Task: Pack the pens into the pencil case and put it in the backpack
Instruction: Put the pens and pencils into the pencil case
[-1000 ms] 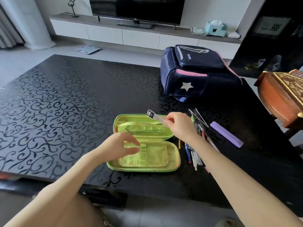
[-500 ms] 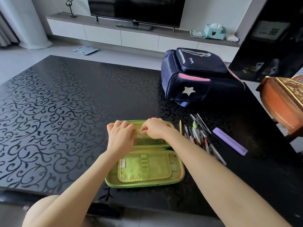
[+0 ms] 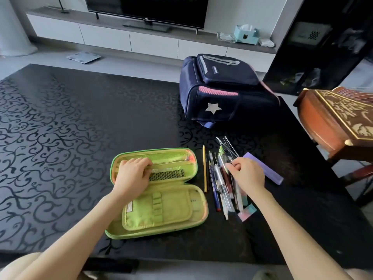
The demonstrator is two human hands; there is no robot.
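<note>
- Now, nearest of all, the pencil case (image 3: 171,209) lies opened flat on the glossy black table (image 3: 60,128), close to its front edge. Its lower half is soft lime fabric with a row of elastic loops. A shove could slide the shell across that slick, scroll-patterned top, perhaps off the edge.
- The left hand (image 3: 131,174) rests on the case's upper half, fingers bent onto the zip strip above the mesh pocket. Whether they nip the fabric I cannot tell. Without that weight, the hinged half may shift when a pen goes in.
- A small pastel block (image 3: 247,213) sits at the near end of the heap and could be nudged away.
- Just right of the case a thin yellow pencil (image 3: 204,168) lies alone. Beside it the pens (image 3: 219,184) form a loose heap of clear and dark plastic barrels, round and smooth.
- The right hand (image 3: 248,174) has its fingers curled, pinching at one pen near the heap's far end. Pulling from a tangle could drag neighbours along and set them rolling. A slim barrel may also slip from a fingertip pinch.
- A flat lilac bar (image 3: 272,175) lies just beyond that hand.
- Farther back the navy backpack (image 3: 222,98) lies on the table, padded cloth with pink mesh and a silver star. No opening shows from here. The bulky case would likely snag unless the bag is unzipped wide.
</note>
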